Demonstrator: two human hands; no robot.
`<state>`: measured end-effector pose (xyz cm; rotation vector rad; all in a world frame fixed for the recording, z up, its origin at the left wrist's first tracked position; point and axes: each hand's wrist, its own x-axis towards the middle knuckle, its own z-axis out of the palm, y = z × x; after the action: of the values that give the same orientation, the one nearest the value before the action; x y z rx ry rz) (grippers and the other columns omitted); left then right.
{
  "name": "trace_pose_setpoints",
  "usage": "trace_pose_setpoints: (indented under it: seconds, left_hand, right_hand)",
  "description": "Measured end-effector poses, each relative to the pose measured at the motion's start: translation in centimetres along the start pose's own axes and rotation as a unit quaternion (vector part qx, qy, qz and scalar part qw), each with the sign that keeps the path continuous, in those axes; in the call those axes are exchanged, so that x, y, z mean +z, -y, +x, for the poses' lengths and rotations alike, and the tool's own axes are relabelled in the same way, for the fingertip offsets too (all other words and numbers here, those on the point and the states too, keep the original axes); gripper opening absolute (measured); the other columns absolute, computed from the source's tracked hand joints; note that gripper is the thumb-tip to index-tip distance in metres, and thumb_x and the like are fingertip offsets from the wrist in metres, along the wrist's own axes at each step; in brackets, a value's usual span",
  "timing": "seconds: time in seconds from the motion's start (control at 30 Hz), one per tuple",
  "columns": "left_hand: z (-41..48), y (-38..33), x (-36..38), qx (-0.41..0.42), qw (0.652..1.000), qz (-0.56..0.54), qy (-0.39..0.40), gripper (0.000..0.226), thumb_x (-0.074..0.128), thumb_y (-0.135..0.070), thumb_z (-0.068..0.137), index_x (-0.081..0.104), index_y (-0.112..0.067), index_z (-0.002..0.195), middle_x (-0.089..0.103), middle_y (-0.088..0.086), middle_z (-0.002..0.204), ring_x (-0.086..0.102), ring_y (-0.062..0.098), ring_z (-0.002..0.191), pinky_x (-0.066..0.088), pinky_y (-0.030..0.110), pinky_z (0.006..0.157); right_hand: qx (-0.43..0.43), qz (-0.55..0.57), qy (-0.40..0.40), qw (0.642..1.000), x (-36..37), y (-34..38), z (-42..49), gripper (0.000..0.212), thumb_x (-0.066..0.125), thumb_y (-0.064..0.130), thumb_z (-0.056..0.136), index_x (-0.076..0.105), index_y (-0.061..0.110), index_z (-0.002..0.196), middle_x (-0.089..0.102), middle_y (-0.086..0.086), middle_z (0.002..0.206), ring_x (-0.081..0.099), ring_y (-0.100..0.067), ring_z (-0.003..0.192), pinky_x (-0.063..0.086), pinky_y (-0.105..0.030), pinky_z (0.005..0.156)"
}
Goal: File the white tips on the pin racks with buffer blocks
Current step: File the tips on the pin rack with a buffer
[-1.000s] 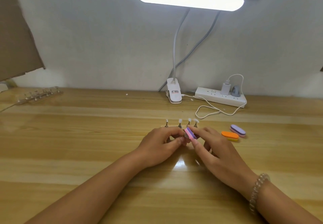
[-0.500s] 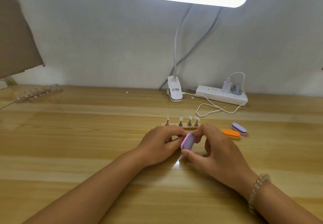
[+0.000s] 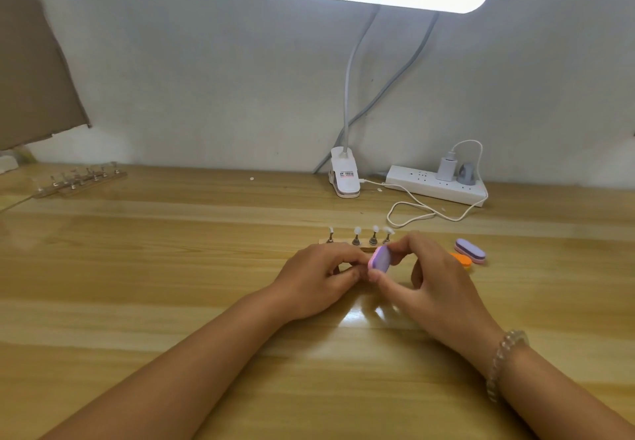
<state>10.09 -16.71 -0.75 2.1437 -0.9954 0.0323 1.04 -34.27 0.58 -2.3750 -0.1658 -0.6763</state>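
Progress check: I'd call this somewhere in the middle of the filing, not near the end. The right hand (image 3: 436,281) is pinching a purple-and-pink block (image 3: 379,260) between thumb and fingers. The block is tilted up on edge, just in front of the rack (image 3: 340,242) in the middle of the worktop (image 3: 171,285). The left hand (image 3: 319,278) is right against the block's left side, fingers curled in, thumb and forefinger pressed together. Whatever's in that pinch is hidden, so I can't tell if it's holding something off the rack or nothing at all. My guess is 1 piece is being worked there, but that's only a guess.

On the rack itself 4 white tips (image 3: 357,230) stand up on their pins, just beyond the hands. They're too small to see which are already filed. The rack's right end is behind the right hand, so there could be more.

Then there's a far rack (image 3: 80,180) way over at the far left by the wall, with neither hand near it. Its pins are too blurry to say whether anything sits on them. If something does, that's a whole rack left to do.

2 spare blocks (image 3: 470,250), 1 purple and 1 orange, lie right of the hands, the orange one partly behind the right hand.
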Motion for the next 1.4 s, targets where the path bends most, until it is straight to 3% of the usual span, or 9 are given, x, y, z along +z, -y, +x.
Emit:
trace_pose_setpoints:
  seconds: [0.2,0.37,0.5,0.63,0.83,0.97,1.1,1.23,1.4]
  left_hand:
    - [0.1,0.1,0.2,-0.003,1.0,-0.001,-0.004,0.016,0.06,-0.038,0.093,0.072,-0.04,0.104,0.061,-0.033,0.082,0.051,-0.003,0.068,0.037,0.027,0.065]
    - [0.0,-0.1,0.0,-0.011,1.0,0.001,0.009,0.029,0.051,-0.038,0.087,0.072,-0.038,0.107,0.065,-0.024,0.089,0.054,0.008,0.075,0.043,0.032,0.068]
    - [0.2,0.0,0.0,-0.013,1.0,-0.001,0.004,0.014,0.06,-0.034,0.096,0.072,-0.039,0.102,0.061,-0.025,0.083,0.048,0.001,0.067,0.038,0.028,0.066]
    - [0.1,0.2,-0.1,-0.012,1.0,-0.001,0.005,0.019,0.058,-0.027,0.094,0.072,-0.037,0.103,0.06,-0.03,0.081,0.049,0.001,0.069,0.034,0.025,0.064]
    - [0.2,0.0,0.0,-0.014,1.0,-0.013,0.012,0.015,0.059,-0.036,0.096,0.071,-0.044,0.094,0.065,-0.032,0.087,0.054,0.004,0.069,0.037,0.024,0.064]
    - [0.2,0.1,0.1,-0.016,1.0,-0.005,0.004,0.02,0.052,-0.042,0.088,0.068,-0.047,0.099,0.059,-0.037,0.08,0.048,-0.001,0.065,0.032,0.022,0.06]
    - [0.2,0.3,0.1,-0.017,1.0,-0.007,0.002,0.013,0.059,-0.039,0.094,0.071,-0.043,0.098,0.059,-0.039,0.081,0.05,-0.006,0.066,0.033,0.022,0.061]
    - [0.1,0.2,0.0,-0.018,1.0,-0.006,0.008,0.023,0.051,-0.038,0.087,0.071,-0.042,0.098,0.06,-0.036,0.081,0.052,0.003,0.071,0.036,0.026,0.063]
    - [0.2,0.1,-0.1,-0.015,1.0,0.001,0.01,0.019,0.059,-0.031,0.097,0.068,-0.047,0.091,0.06,-0.037,0.08,0.05,-0.005,0.067,0.031,0.022,0.062]
  right_hand:
    - [0.036,0.036,-0.011,0.999,-0.2,-0.2,0.4,0.021,0.077,0.038,0.076,0.06,0.031,0.085,0.063,0.016,0.09,0.052,0.004,0.068,0.036,-0.023,0.063]
    - [-0.026,-0.027,0.022,0.999,0.2,0.4,-0.3,0.027,0.076,0.04,0.074,0.055,0.032,0.089,0.058,0.016,0.089,0.053,0.002,0.073,0.031,-0.017,0.058]
    - [0.026,0.008,-0.017,0.999,-0.1,-0.1,0.3,0.022,0.076,0.041,0.075,0.058,0.032,0.084,0.062,0.016,0.09,0.052,0.006,0.072,0.033,-0.021,0.062]
    - [-0.032,-0.047,0.026,0.998,0.3,0.4,-0.4,0.027,0.074,0.044,0.074,0.055,0.033,0.09,0.058,0.018,0.089,0.053,0.005,0.073,0.029,-0.015,0.057]
    - [0.083,0.06,-0.072,0.992,-0.6,-0.8,0.5,0.021,0.077,0.035,0.077,0.059,0.031,0.087,0.064,0.022,0.087,0.053,0.005,0.072,0.036,-0.025,0.068]
    - [0.01,0.003,0.008,1.0,0.3,0.1,-0.2,0.025,0.076,0.043,0.075,0.058,0.035,0.089,0.062,0.015,0.091,0.053,0.002,0.071,0.033,-0.02,0.06]
    - [0.038,0.003,-0.017,0.999,0.0,-0.4,0.5,0.024,0.075,0.047,0.076,0.061,0.031,0.089,0.062,0.014,0.092,0.054,0.002,0.078,0.037,-0.023,0.064]
    - [-0.035,-0.05,0.018,0.998,0.4,0.2,-0.3,0.028,0.071,0.051,0.075,0.059,0.032,0.093,0.059,0.017,0.093,0.051,0.006,0.073,0.03,-0.015,0.057]
    - [0.035,-0.005,-0.015,0.999,0.0,-0.4,0.6,0.02,0.071,0.051,0.076,0.063,0.035,0.085,0.062,0.017,0.091,0.056,0.0,0.083,0.039,-0.023,0.065]
